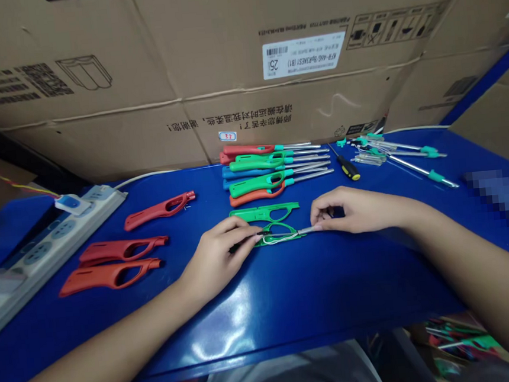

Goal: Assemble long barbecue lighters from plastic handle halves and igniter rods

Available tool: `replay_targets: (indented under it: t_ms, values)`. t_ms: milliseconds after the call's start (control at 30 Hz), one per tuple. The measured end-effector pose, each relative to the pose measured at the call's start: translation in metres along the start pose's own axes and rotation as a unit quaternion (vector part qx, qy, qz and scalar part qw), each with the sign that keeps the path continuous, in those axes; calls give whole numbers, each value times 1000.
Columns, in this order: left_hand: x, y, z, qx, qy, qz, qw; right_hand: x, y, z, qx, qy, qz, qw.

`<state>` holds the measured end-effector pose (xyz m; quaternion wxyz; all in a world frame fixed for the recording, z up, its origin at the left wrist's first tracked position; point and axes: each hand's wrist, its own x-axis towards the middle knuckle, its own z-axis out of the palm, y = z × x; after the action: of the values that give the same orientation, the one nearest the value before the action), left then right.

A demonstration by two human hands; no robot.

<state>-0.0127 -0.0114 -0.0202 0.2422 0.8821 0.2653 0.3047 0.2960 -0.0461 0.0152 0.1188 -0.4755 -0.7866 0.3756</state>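
Note:
My left hand (217, 250) pinches a small black part (263, 233) with a thin white wire (279, 240) running from it. Between thumb and finger, my right hand (349, 211) grips the end of a thin metal tube (309, 229), which lies in line with the black part. Beneath them is a green lighter handle half (292, 228), partly hidden by my left fingers. A second green handle half (251, 215) lies just beyond it. Whether the tube and the black part are joined cannot be made out.
Several long-nosed lighters (252, 162) lie in a row at the back. Red and orange handles (110, 276) lie on the left beside a power strip (57, 232). A screwdriver (347, 168) and metal tubes with teal collars (412, 165) lie back right, before a cardboard box (224, 51).

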Motion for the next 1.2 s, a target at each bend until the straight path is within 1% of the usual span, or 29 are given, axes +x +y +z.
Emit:
replay_targets:
  t_ms: [133, 300, 533, 733, 933, 1067, 1200]
  values:
    - [0, -2, 1, 10, 0, 5, 1000, 0, -3, 0, -29, 2, -7, 1000]
    - [1, -2, 1, 12, 3, 8, 1000, -2, -8, 2, -78, 11, -33, 996]
    - [0, -2, 1, 16, 1, 13, 1000, -5, -8, 3, -130, 8, -23, 991]
    - [1, 1, 0, 29, -3, 18, 999, -4, -12, 4, -151, 6, -34, 988]
    - [0, 0, -1, 19, -2, 23, 1000, -5, -19, 7, -234, 5, -48, 971]
    - [1, 0, 0, 8, -9, 7, 1000, -3, -23, 10, -283, 8, -54, 957]
    - [2, 2, -1, 11, -13, 6, 1000, -2, -25, 13, -332, 27, -64, 941]
